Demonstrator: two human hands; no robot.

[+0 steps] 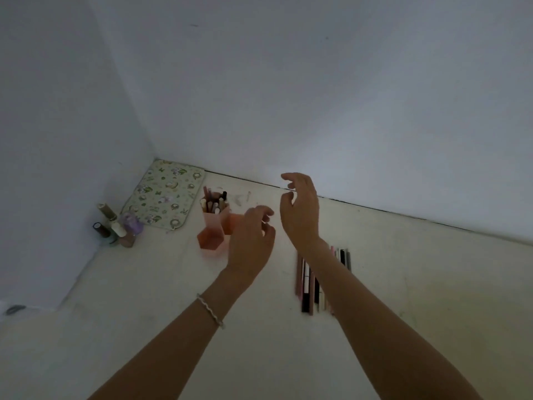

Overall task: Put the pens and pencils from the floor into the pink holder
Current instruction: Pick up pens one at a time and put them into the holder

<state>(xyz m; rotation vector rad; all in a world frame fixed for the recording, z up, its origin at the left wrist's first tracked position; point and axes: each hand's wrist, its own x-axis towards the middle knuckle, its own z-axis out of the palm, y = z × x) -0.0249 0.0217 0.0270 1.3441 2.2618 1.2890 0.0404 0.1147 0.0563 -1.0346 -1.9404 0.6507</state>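
Observation:
The pink holder (pixel 210 236) stands on the pale floor, made of hexagonal tubes; its tall back tube holds several pens (pixel 214 202). A row of pens and pencils (pixel 308 284) lies on the floor to the right, partly hidden under my right forearm. My left hand (pixel 250 241) hovers just right of the holder, fingers loosely curled and apart, holding nothing. My right hand (pixel 300 210) is raised beside it, fingers spread, with nothing in it.
A floral patterned mat (pixel 164 194) lies in the corner behind the holder. Several small bottles (pixel 118 226) stand by the left wall. White walls close in at the left and back. A bracelet (pixel 210 310) is on my left wrist.

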